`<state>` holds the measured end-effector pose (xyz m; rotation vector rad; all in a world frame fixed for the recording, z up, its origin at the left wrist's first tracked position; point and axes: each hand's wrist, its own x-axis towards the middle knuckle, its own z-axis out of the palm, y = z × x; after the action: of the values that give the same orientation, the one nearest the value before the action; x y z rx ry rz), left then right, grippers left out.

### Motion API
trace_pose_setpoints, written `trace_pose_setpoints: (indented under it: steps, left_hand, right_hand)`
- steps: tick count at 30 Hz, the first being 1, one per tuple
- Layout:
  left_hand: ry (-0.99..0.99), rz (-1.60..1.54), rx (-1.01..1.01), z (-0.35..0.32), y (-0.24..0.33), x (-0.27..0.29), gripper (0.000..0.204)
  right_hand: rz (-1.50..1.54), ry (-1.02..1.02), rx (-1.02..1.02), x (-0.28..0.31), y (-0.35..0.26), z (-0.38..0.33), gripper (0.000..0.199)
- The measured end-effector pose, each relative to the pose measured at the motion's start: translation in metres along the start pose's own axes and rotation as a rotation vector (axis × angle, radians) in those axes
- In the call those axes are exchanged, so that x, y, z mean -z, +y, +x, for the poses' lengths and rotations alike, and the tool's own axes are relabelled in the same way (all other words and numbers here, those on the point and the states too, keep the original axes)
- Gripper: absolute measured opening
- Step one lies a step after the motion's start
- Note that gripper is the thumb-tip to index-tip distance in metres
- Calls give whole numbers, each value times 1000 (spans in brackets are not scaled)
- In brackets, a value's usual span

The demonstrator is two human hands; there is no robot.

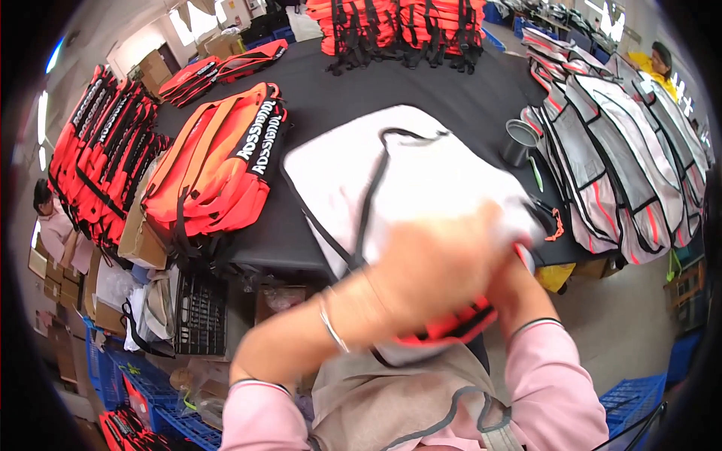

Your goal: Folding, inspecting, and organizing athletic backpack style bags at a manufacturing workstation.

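Centre frame: my left hand (432, 274) and right hand (519, 252) are both bunched tight on the near edge of the white panel (406, 173) on the black table (331, 98). Soft, light, floppy cloth (orange trim below my fists); best gripped along the bound edge, I judge.

- Your left hand (432, 274) is bare, blurred in the picture, with no glove on it.
- Just back from it, a thin silver bangle (331, 322) circles your wrist.
- Your pink sleeves (553, 383) end in dark-edged cuffs, pushed back from both wrists.
- Your right hand (515, 252) is bare and mostly hidden behind the left.
- A beige apron with grey piping (406, 402) covers your front.
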<state>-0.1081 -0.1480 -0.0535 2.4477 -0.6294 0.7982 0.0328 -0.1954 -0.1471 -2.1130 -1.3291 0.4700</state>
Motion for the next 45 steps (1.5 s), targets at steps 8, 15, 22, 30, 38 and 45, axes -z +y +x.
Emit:
trace_pose_setpoints:
  steps: [8, 15, 22, 30, 38, 45]
  left_hand:
    - [-499, -492, -259, -70, 23, 56, 44]
    - [1158, -533, 515, -28, -158, 121, 42]
    - [1093, -432, 496, -97, -128, 78, 34]
    - [937, -293, 639, -180, -123, 63, 28]
    - [143, -531, 381, -207, -60, 106, 25]
    - [-264, -439, 217, -160, 52, 49, 23]
  right_hand:
    - [-29, -20, 117, 23, -51, 54, 38]
    - [-54, 12, 196, 56, -95, 68, 37]
    - [19, 54, 202, 68, -109, 65, 37]
    - [236, 17, 129, 36, -89, 50, 37]
    - [483, -59, -9, -25, -59, 30, 36]
    - [628, -160, 12, -64, -86, 22, 36]
